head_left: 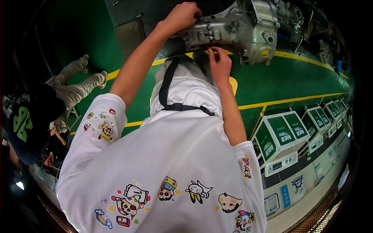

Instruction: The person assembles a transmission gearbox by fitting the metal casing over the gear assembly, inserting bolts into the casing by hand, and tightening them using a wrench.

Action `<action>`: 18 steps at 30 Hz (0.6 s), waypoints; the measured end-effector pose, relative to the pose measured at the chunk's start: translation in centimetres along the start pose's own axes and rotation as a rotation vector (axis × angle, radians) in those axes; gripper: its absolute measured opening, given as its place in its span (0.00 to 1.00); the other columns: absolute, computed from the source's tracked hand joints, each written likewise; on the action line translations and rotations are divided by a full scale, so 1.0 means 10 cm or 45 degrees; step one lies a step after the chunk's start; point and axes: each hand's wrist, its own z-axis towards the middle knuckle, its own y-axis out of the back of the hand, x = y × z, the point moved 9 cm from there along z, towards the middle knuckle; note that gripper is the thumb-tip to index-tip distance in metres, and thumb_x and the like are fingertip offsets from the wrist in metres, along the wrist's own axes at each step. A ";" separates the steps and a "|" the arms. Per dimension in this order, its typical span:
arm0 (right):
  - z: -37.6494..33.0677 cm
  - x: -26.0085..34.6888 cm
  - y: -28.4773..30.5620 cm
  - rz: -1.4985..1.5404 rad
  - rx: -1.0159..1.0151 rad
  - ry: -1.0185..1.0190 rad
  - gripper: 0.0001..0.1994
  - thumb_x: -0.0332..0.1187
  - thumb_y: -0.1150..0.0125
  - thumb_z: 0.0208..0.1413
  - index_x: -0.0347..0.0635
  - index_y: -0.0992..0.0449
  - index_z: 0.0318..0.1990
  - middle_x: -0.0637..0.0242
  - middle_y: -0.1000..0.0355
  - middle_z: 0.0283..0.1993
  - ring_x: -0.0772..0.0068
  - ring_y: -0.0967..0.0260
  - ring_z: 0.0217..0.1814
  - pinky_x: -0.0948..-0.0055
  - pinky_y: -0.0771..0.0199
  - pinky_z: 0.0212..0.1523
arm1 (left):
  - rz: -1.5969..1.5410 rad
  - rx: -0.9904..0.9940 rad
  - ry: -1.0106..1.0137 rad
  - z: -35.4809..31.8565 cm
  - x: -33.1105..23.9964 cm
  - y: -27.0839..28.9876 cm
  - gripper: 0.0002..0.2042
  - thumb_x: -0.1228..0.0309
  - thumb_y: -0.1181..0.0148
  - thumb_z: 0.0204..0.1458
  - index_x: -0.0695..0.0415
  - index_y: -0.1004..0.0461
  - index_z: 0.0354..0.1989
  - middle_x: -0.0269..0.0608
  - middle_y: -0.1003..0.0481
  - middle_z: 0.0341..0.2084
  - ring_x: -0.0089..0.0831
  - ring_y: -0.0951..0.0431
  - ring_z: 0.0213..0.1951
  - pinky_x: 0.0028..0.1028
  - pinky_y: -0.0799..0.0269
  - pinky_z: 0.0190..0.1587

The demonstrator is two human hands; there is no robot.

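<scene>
A grey cast-metal gearbox housing [229, 33] lies on the dark bench in front of me, its wide flanged end to the right. My left hand [182, 16] reaches over to the far side of its narrow left end. Those fingers are curled closed, and their tips are hidden, so what they hold cannot be made out. Just at the near edge of the housing is my right hand [220, 64], thumb and fingers bent together in a pinch. Anything between them is too small or hidden to name.
More metal gearbox parts [299, 23] crowd the bench to the right. Green-and-white box-shaped units [281, 136] line a counter at the right. A person in pale trousers [72, 87] is at the left. Yellow lines [287, 101] cross the green floor [97, 46].
</scene>
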 end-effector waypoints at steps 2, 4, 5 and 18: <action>0.01 -0.01 0.00 -0.007 0.009 0.006 0.06 0.30 0.40 0.57 0.38 0.24 0.37 0.57 0.25 0.34 0.57 0.26 0.30 0.66 0.27 0.32 | -0.008 -0.003 -0.031 0.01 0.03 -0.04 0.10 0.77 0.40 0.39 0.60 0.18 0.31 0.51 0.23 0.30 0.47 0.21 0.36 0.38 0.25 0.41; 0.01 -0.03 0.01 -0.016 0.015 0.005 0.06 0.30 0.40 0.57 0.38 0.24 0.37 0.57 0.25 0.34 0.57 0.26 0.30 0.66 0.27 0.32 | -0.117 -0.049 0.049 -0.01 0.02 0.02 0.09 0.76 0.39 0.39 0.60 0.18 0.31 0.51 0.23 0.30 0.46 0.21 0.35 0.38 0.25 0.40; 0.01 -0.05 0.01 0.001 0.016 -0.005 0.06 0.30 0.40 0.57 0.38 0.24 0.37 0.57 0.25 0.34 0.56 0.26 0.30 0.66 0.27 0.32 | -0.118 -0.045 0.046 -0.03 0.00 0.04 0.09 0.76 0.39 0.39 0.60 0.18 0.31 0.51 0.23 0.30 0.46 0.21 0.35 0.38 0.25 0.40; -0.11 -0.37 0.12 0.049 -0.003 -0.084 0.07 0.32 0.38 0.56 0.37 0.23 0.38 0.56 0.24 0.34 0.56 0.26 0.30 0.68 0.28 0.32 | -0.381 -0.106 0.135 -0.09 0.37 -0.19 0.12 0.75 0.35 0.43 0.54 0.17 0.38 0.42 0.20 0.37 0.36 0.19 0.38 0.32 0.23 0.41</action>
